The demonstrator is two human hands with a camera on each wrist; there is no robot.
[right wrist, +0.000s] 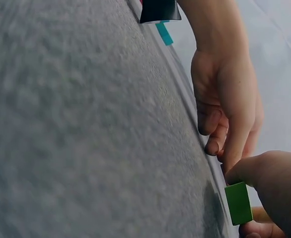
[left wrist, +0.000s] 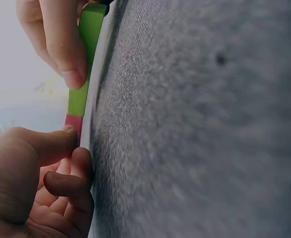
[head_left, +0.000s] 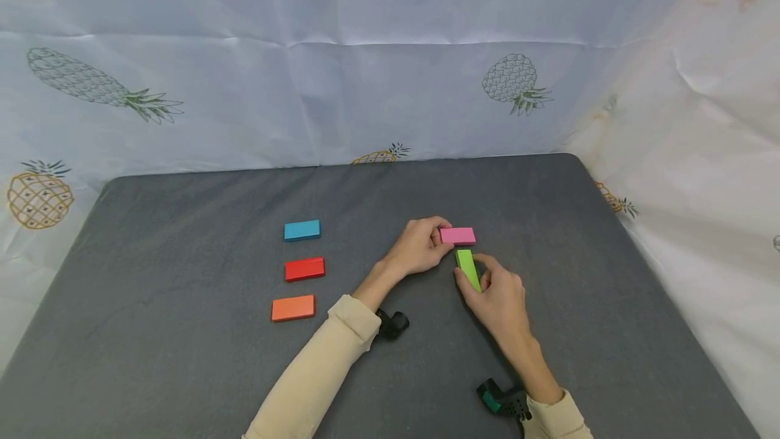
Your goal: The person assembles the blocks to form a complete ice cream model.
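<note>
My left hand [head_left: 420,244] pinches the left end of a pink block [head_left: 458,236] between thumb and fingers, on the right half of the dark table. Just below and to the right, my right hand [head_left: 498,297] grips a light green block [head_left: 467,269] by its long sides. The green block points toward the pink one, its far end close to the pink block's near edge. In the left wrist view the green block [left wrist: 89,49] overlaps the pink block [left wrist: 74,126]. The right wrist view shows the green block's end face [right wrist: 239,204] beside the thumb.
To the left, a blue block [head_left: 302,230], a red block [head_left: 305,269] and an orange block [head_left: 294,307] lie in a column on the grey table cloth [head_left: 183,344]. A white curtain [head_left: 378,100] with pineapple prints hangs behind the table. Each wrist wears a black camera.
</note>
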